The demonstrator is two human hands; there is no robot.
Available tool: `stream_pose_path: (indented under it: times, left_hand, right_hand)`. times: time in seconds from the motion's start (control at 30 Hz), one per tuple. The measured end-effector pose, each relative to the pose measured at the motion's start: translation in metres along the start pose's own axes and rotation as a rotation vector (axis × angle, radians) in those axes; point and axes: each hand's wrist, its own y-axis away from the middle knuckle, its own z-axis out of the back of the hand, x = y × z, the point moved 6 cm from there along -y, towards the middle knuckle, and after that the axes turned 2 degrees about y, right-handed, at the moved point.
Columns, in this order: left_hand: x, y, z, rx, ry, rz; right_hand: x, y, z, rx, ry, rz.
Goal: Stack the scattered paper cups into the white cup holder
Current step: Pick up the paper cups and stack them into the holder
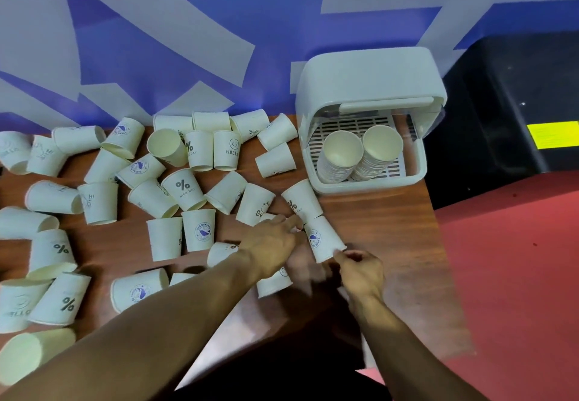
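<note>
Many white printed paper cups [185, 189] lie scattered on a brown wooden table [376, 222]. The white cup holder [369, 87] stands at the back right, its lid up, with two leaning stacks of cups [341, 156] inside. A cup with a blue whale print [322, 239] lies on its side near the table's right part. My right hand [363, 272] pinches its rim end. My left hand [272, 244] touches its base end with the fingertips, partly covering another cup. A "%" cup [300, 198] lies just behind it.
A black box with a yellow label [513, 112] stands right of the holder. Red floor [517, 275] lies beyond the table's right edge. A blue and white wall rises directly behind the table.
</note>
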Motion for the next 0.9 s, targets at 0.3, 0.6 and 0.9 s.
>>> stream_pose_path:
  times: [0.3, 0.6, 0.9]
  left_hand:
    - [-0.012, -0.014, -0.010, 0.182, -0.333, -0.187]
    - [-0.024, -0.009, 0.052, 0.064, -0.248, -0.148]
    - [-0.048, 0.010, 0.178, -0.695, 0.006, -0.128]
  right_hand:
    - [-0.011, -0.003, -0.026, -0.013, -0.246, -0.137]
    - [0.055, 0.018, 0.048, -0.006, -0.088, 0.261]
    - [0.172, 0.072, 0.129, -0.429, 0.209, 1.158]
